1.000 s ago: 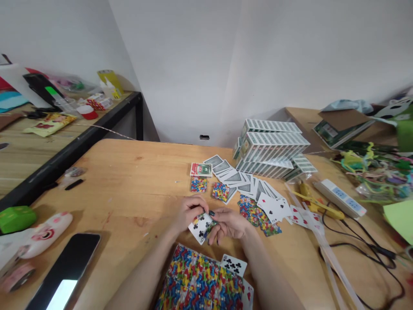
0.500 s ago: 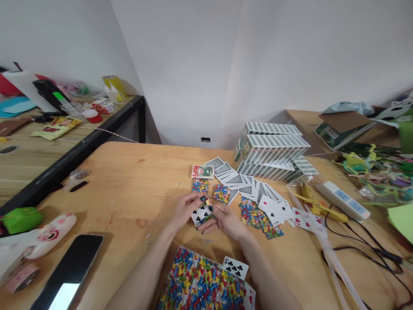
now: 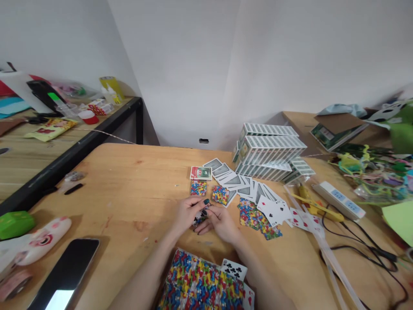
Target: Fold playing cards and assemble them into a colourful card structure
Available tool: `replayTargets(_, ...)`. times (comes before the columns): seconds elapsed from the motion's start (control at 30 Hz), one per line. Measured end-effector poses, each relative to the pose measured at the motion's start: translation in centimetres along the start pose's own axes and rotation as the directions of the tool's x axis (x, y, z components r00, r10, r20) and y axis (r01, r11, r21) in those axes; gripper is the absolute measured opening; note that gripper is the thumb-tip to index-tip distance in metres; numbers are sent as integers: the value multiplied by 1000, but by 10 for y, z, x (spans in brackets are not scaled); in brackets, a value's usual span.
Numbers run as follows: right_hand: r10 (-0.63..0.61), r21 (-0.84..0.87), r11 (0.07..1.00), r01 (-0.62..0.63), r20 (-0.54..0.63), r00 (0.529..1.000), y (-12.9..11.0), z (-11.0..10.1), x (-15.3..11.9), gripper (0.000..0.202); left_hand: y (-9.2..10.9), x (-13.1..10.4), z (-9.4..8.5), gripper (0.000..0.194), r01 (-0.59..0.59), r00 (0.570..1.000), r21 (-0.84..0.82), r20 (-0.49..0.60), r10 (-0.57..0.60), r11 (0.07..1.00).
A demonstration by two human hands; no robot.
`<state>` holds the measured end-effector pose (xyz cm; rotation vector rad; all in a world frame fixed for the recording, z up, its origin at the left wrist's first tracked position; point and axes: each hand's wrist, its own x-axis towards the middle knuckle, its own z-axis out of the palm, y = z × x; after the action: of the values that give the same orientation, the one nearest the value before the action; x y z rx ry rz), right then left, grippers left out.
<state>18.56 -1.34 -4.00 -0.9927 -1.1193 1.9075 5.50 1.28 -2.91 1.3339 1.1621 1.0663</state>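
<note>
At the middle of the table, my left hand and my right hand meet around a playing card with black clubs, mostly covered by fingers. Both hands are closed on it. Just beyond them lie two small colourful patterned pieces, near a red and green card box. Below my hands, a large colourful patterned sheet lies between my forearms, with a ten of clubs at its right edge.
Grey-backed cards fan out to the right, beside face-up cards and patterned strips. Stacked card boxes stand behind. A glue gun, power strip and cables are at right, a phone at left.
My fingers have closed further over the clubs card, so less of its face shows. The whole view has shifted slightly.
</note>
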Motion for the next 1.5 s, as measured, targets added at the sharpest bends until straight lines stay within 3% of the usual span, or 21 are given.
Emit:
replayTargets(0.17, 32, 11, 999, -32, 14, 999, -2, -2, 0, 35, -2, -1, 2, 19, 41, 999, 1, 3, -41, 999)
replayTargets(0.43, 73, 390, 912, -127, 149, 986, -15, -11, -5, 28, -6, -2, 3, 25, 85, 995, -42, -51, -87, 995)
replayTargets(0.67, 101, 299, 945, -132, 115, 988, -10, -10, -2, 37, -3, -2, 5, 25, 48, 998, -13, -47, -49, 999)
replayTargets(0.9, 50, 169, 985, -39, -60, 997, -2, -1, 3, 33, -1, -2, 6, 23, -11, 1000, 74, -27, 13, 997)
replayTargets(1.0, 47, 248, 968, -43, -10, 999, -6, -4, 0, 27, -1, -2, 4, 22, -34, 999, 73, -18, 35, 997)
replayTargets(1.2, 75, 483, 866, -127, 125, 989, -15, -15, -5, 24, -1, -1, 1, 27, 29, 992, -33, -118, -33, 999)
replayTargets(1.4, 26, 499, 864, -68, 91, 996, -17, -10, -7, 11, -3, -1, 0, 28, 13, 994, -52, -109, -19, 999)
replayTargets(1.5, -16, 486, 874, -17, 63, 998, -18, -7, -8, 18, -5, -1, 0, 26, -17, 993, -16, -115, 16, 1000)
